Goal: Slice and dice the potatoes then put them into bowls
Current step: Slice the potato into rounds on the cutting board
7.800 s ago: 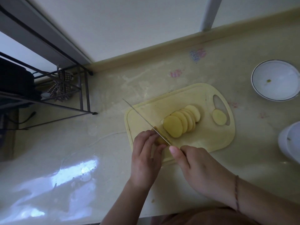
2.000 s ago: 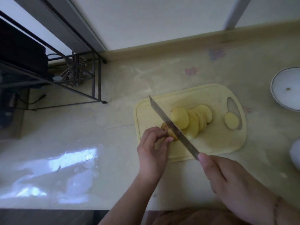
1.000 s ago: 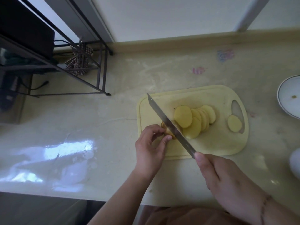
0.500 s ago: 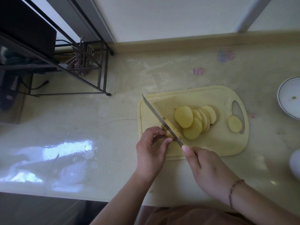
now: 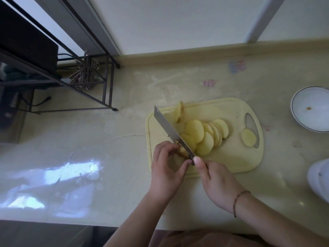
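On cutting board (image 5: 231, 157): left hand (image 5: 165, 170) pinches potato end (image 5: 181, 150); right hand (image 5: 219, 182) grips knife (image 5: 170, 130).

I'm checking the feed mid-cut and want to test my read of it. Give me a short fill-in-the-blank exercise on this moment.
1. The right hand grips the ____, whose blade lies slantwise across the cutting board.
2. The left hand pinches the last end piece of the ____ beside the blade.
3. One slice lies apart from the fanned slices, beside the board's ____ hole.
4. The white bowl at the far right holds ____ potato slices.

Missing words: knife; potato; handle; no
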### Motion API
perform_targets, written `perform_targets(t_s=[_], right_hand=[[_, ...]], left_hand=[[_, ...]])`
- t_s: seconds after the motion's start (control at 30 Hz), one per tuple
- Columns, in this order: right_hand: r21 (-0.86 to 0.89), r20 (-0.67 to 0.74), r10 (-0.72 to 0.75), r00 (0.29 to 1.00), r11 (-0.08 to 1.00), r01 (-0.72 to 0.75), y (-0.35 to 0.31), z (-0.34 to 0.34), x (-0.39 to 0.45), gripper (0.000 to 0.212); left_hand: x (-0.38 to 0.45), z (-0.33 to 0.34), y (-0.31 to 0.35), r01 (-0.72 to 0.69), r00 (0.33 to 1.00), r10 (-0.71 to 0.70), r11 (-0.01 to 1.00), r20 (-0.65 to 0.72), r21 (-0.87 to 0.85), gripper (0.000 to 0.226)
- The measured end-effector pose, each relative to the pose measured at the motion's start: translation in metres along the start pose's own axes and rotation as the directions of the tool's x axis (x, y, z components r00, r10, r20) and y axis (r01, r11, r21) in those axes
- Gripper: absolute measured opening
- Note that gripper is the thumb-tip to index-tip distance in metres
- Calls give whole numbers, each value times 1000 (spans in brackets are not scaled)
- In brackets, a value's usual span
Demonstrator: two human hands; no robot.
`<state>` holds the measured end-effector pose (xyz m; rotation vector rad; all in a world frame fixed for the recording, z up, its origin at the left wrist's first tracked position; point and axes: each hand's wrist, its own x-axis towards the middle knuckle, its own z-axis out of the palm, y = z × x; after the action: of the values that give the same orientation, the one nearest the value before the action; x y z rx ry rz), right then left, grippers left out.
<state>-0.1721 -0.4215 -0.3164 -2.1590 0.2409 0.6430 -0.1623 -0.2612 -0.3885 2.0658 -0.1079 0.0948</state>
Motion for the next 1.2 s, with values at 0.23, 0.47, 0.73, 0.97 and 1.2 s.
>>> perform_targets(t_s=[0.23, 0.47, 0.73, 0.97, 1.2], right_hand=[[54, 59, 17, 998, 998, -21, 2, 0, 0, 68], [175, 146, 108, 983, 976, -133, 1, -12, -5, 53], [523, 165, 201, 966, 813, -258, 11, -48, -45, 55], [566, 114, 275, 955, 772, -289, 30, -74, -54, 71], [571, 90, 219, 971, 788, -231, 29, -71, -56, 67]], left_hand=[[3, -4, -7, -68, 997, 65, 993, 35, 92, 61], [13, -2, -6, -38, 998, 30, 982, 46, 187, 64], [37, 5, 13, -62, 987, 26, 972, 159, 227, 63], [50, 9, 9, -208, 939, 94, 920, 331, 331, 80], [69, 28, 15, -452, 839, 205, 778, 503, 437, 107]])
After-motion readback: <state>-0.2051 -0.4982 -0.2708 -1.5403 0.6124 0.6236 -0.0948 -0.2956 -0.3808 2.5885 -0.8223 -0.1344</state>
